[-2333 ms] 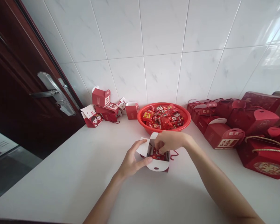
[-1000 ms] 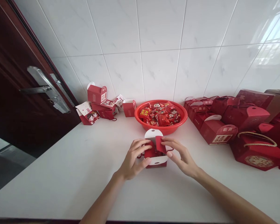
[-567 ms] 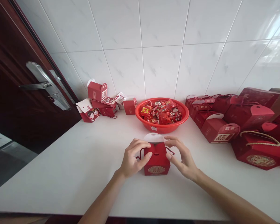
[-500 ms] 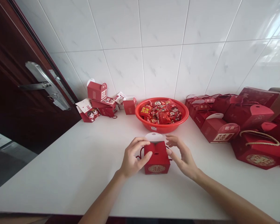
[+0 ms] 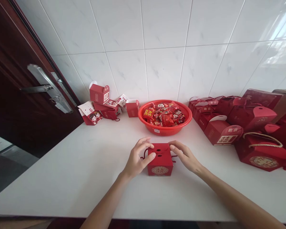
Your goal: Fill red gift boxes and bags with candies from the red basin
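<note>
A small red gift box point(image 5: 160, 162) with a gold round emblem on its front stands upright before me. Its top flap is folded down, and two small holes show on the top. Around the left edge of the box curls my left hand point(image 5: 138, 159), thumb on the top and fingers at the back left corner. At the back right corner, my right hand point(image 5: 186, 157) has its thumb and fingers on the flap's edge. Dark red cord point(image 5: 143, 155) sticks out on both sides of the box.
Behind the box sits a red plastic basket point(image 5: 165, 129) of wrapped candies point(image 5: 166, 119). Several red boxes point(image 5: 222, 130) crowd the right, one with a rope handle point(image 5: 264, 140). More small boxes point(image 5: 98, 94) are stacked at the back left, near a door point(image 5: 26, 111).
The white-backed rear flap, upright before, now lies folded over the top. My right hand has moved slightly down and in, from beside the box to its back right corner. My left hand stays put.
</note>
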Motion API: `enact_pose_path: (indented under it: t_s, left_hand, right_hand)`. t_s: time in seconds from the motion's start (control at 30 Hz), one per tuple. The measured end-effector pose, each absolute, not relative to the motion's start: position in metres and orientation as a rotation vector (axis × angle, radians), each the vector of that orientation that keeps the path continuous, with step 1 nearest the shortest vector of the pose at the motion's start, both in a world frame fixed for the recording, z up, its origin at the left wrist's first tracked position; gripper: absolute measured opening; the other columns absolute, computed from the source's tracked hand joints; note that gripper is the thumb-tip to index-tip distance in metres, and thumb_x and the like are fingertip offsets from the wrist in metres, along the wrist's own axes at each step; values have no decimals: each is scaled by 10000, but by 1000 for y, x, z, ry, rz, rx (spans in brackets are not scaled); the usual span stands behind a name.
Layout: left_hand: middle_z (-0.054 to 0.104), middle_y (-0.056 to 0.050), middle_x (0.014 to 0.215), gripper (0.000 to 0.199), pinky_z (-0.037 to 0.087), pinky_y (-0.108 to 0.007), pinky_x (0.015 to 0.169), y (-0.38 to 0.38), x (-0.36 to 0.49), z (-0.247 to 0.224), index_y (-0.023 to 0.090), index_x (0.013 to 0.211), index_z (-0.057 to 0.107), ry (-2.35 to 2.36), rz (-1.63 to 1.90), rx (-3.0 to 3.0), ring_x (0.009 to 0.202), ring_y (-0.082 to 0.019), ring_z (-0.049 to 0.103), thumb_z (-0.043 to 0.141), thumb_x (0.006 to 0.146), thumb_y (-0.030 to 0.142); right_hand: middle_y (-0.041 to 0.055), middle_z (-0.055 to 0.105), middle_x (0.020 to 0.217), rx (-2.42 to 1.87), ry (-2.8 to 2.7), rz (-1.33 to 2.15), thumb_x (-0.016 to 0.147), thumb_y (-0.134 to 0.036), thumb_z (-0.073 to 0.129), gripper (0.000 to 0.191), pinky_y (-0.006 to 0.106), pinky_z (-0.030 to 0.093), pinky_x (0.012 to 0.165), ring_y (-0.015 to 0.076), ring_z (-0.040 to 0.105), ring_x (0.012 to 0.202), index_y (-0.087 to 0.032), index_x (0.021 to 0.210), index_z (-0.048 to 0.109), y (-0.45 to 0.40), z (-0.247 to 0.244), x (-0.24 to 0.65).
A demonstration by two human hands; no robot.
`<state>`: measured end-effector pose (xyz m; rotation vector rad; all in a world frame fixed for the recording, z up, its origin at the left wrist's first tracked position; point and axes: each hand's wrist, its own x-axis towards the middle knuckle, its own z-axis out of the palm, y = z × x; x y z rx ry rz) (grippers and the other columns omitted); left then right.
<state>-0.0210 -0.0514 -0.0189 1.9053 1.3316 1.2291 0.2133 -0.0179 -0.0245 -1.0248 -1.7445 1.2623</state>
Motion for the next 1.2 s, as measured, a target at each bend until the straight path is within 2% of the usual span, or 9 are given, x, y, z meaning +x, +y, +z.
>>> enact_pose_path:
  t_s: [0.2,0.4,0.47,0.6,0.7,0.83,0.93,1.03,1.2]
  left_hand:
    - [619,-104,1319,187,467,-421,1037,-50,-18,-19,233,928,655,1355,1168,1810,1252,-289,591,647,836,396]
    - [655,-105,1240,190,473,-409,1010,-50,-15,-16,225,876,657,1361,1206,1784,1229,-290,595,635,859,413]
    - [650,-104,1235,173,469,-413,1011,-50,-14,-17,221,859,656,1358,1213,1758,1192,-281,611,642,853,394]
    - [629,-110,1255,135,481,-401,991,-49,-10,-21,206,852,652,1354,1228,1687,1084,-250,653,659,826,339]
    - [639,-101,1243,139,482,-382,991,-48,-8,-23,208,862,658,1367,1235,1681,1100,-246,648,659,827,343]
    - [653,-97,1243,256,477,-371,1005,-46,-14,-20,220,982,693,1373,1248,1688,1172,-255,619,608,871,434]
    - [677,-99,1203,384,487,-395,981,-43,-25,-15,202,1120,675,1414,1229,1537,1061,-252,669,533,885,470]
    - [712,-77,1062,370,498,-400,916,-43,-34,-8,184,1090,677,1446,1114,1459,922,-243,688,547,816,395]
    - [678,-5,767,446,496,-319,721,-47,-33,4,174,1134,647,1351,923,1399,755,-199,649,624,695,246]
  right_hand:
    - [46,645,800,-1059,-1698,1329,859,-708,539,544,328,505,740,197,620,786,-171,879,627,-10,-24,217]
    - [-29,584,628,-925,-1664,1529,788,-563,736,496,307,478,638,154,578,615,-189,1086,604,-8,-11,232]
    - [-13,617,669,-783,-1615,1555,773,-498,774,476,307,483,630,151,575,628,-199,1105,610,-8,-4,238]
    - [79,718,968,-639,-1592,1524,805,-449,758,423,300,504,567,126,552,611,-219,1135,628,-11,5,240]
    - [86,718,1095,-671,-1793,1409,865,-403,704,338,260,486,521,94,508,585,-222,1146,653,-17,5,233]
    - [56,730,1022,-698,-2026,1135,916,-337,632,215,268,479,598,126,558,686,-220,1086,695,-23,0,222]
    - [49,726,999,-709,-2036,1092,921,-323,615,198,276,477,620,135,574,704,-218,1067,696,-24,-2,220]
    - [48,722,1005,-722,-2013,1097,906,-324,628,187,279,480,620,132,567,689,-217,1043,698,-24,-2,220]
    - [47,727,1005,-735,-1991,1069,878,-319,653,182,285,491,625,130,556,668,-222,1024,702,-24,2,220]
